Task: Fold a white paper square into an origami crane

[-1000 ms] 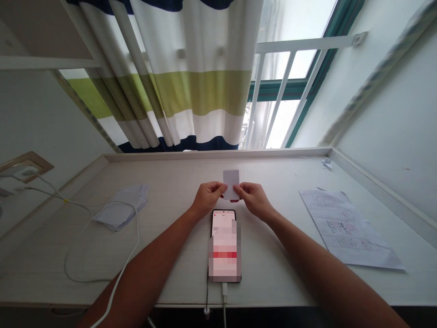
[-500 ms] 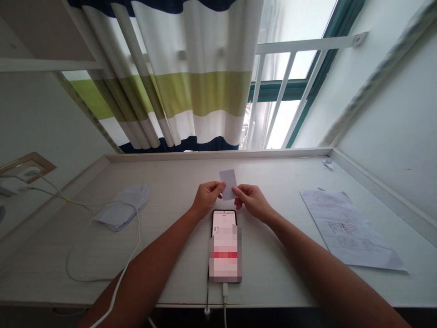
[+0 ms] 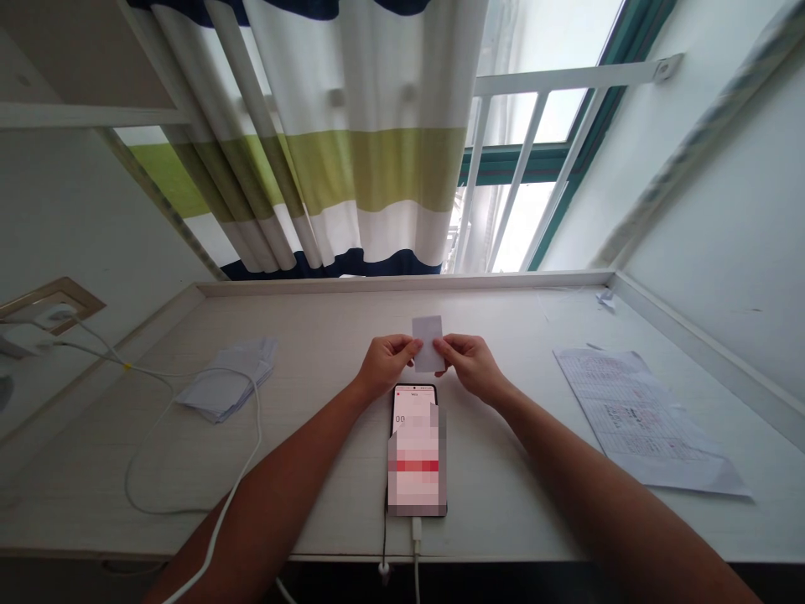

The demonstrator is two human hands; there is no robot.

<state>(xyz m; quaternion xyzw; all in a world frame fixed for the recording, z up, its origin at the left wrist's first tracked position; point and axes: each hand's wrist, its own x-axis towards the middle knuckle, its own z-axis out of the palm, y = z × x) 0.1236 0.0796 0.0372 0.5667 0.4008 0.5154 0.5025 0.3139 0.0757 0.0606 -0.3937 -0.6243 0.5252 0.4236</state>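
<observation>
A small white piece of paper [image 3: 428, 342] is held upright between my two hands, just beyond the phone. My left hand [image 3: 388, 362] pinches its left edge with thumb and fingers. At the paper's right edge, my right hand [image 3: 469, 362] grips it the same way. Below both hands lies a phone [image 3: 415, 453] with a lit screen, partly blurred out, and a white cable [image 3: 416, 537] plugged into its near end.
A stack of white paper pieces [image 3: 226, 382] lies left, crossed by white charging cables [image 3: 257, 419]. Written sheets [image 3: 641, 424] lie right, and a crumpled scrap [image 3: 605, 298] sits in the far right corner. A raised ledge [image 3: 402, 283] borders the desk below the curtain [image 3: 377, 168].
The paper has shifted slightly to the right and stands straighter than before. My right hand has moved a little with it, and the view has shifted slightly.
</observation>
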